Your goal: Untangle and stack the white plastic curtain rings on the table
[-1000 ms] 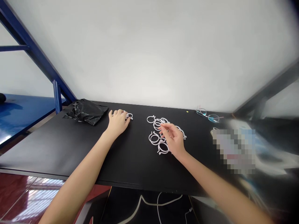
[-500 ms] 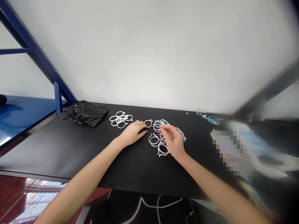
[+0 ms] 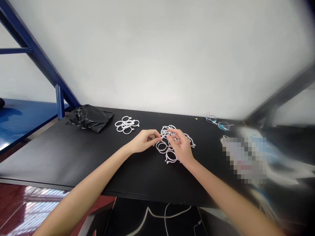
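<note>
My left hand (image 3: 145, 141) is closed in a pinch, its fingertips on a white plastic ring (image 3: 163, 135) with small tabs at its ends. My right hand (image 3: 181, 146) meets the ring from the other side, thumb and forefinger closed at its edge; the fingers partly hide the grip. Under and around my right hand lies a loose pile of similar white rings (image 3: 161, 147), some overlapping. A smaller cluster of white rings (image 3: 127, 125) lies to the left, apart from both hands.
A crumpled black plastic bag (image 3: 92, 118) sits at the back left of the black table (image 3: 73, 154). Eyeglasses (image 3: 217, 123) lie at the back right, with a blurred plastic packet (image 3: 243, 160) nearer. A white wall (image 3: 157, 59) rises behind; cables (image 3: 157, 216) hang below the front edge.
The single ring beside my left hand has been lifted from the table. My left hand has moved right and closed its fingers, bringing the ring to my right hand.
</note>
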### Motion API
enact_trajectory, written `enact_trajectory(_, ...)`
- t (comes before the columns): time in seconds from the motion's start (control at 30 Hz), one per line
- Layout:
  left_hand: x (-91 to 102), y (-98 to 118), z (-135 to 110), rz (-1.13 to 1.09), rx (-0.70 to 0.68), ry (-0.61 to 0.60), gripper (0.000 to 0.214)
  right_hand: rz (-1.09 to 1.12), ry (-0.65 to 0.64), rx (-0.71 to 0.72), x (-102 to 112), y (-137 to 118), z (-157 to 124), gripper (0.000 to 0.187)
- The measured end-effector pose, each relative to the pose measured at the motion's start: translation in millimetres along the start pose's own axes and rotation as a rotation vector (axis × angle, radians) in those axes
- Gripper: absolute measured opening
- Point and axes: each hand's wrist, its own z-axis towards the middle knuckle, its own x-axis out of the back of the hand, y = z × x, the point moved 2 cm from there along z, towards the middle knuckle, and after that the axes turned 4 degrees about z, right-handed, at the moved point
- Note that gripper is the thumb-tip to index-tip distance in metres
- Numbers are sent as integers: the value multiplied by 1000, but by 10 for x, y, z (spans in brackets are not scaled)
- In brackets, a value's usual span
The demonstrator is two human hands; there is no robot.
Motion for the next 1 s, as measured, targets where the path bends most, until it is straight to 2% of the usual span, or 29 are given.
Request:
enact_trajectory(0.1,-52,109,-12,-293,13,-112,28,116,-35,-120,4,15,37,33)
enact_trajectory(0.17,-53,135,-14,-366,5,-117,27,198,-83,-173,-6,11,51,33)
enact_trajectory(0.23,-44,128,-11,-387,-1,-87,26,258,-88,-197,-21,0,53,32)
enact_trajectory(0.37,-33,84,3,-409,-18,21,29,319,-3,-231,-50,7,37,33)
enact_trajectory(0.47,-62,73,8,-389,-22,37,32,328,-20,-247,-78,26,10,32)
enact_trajectory(0.53,-95,84,2,-316,-10,79,32,291,-1,-179,-86,15,-19,30)
enact_trajectory(0.6,-140,112,-12,-180,-14,130,33,186,23,-35,-97,-27,-64,25)
enact_trajectory(0.67,-195,152,-33,-36,-60,140,30,78,15,111,-121,-79,-122,19)
enact_trajectory(0.73,-240,184,-59,78,-139,141,31,36,-22,200,-149,-121,-178,15)
enact_trajectory(0.87,-242,191,-105,194,-239,254,44,89,-80,192,-176,-145,-246,13)
enact_trajectory(1.0,-231,186,-128,202,-286,323,53,100,-69,208,-179,-160,-274,10)
